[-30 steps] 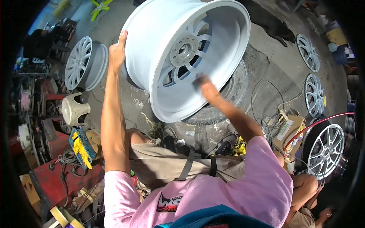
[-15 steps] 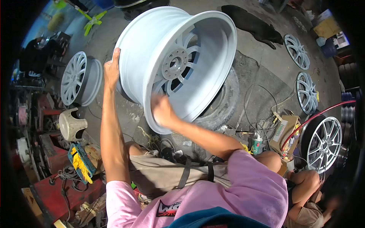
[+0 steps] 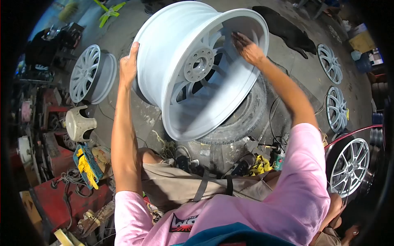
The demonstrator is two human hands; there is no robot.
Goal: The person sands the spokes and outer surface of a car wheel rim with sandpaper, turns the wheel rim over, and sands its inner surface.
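A large pale grey wheel rim [image 3: 154, 61] stands tilted in front of me, its open barrel facing right and towards me. My left hand [image 3: 128, 65] grips the rim's left edge, with the thumb pointing up along it. Inside the barrel, near its upper right wall, is my right hand [image 3: 249, 50]. Its fingers are pressed together and dark at the tips; whatever may be under them is hidden. Below the rim, a dusty tyre [image 3: 250, 117] lies on the floor, partly covered by it.
Another rim [image 3: 86, 74] stands at left by a white stool [image 3: 80, 123]. Wheel faces [image 3: 329, 63] lie at right, near a spoked wheel [image 3: 349, 166] and a red hose [image 3: 357, 130]. A black dog [image 3: 283, 30] lies behind. Someone's bare foot [image 3: 352, 231] shows at lower right.
My right hand has swept from the rim's near lower lip up and right to the barrel's far upper side. The rim and my left hand sit slightly further right in view.
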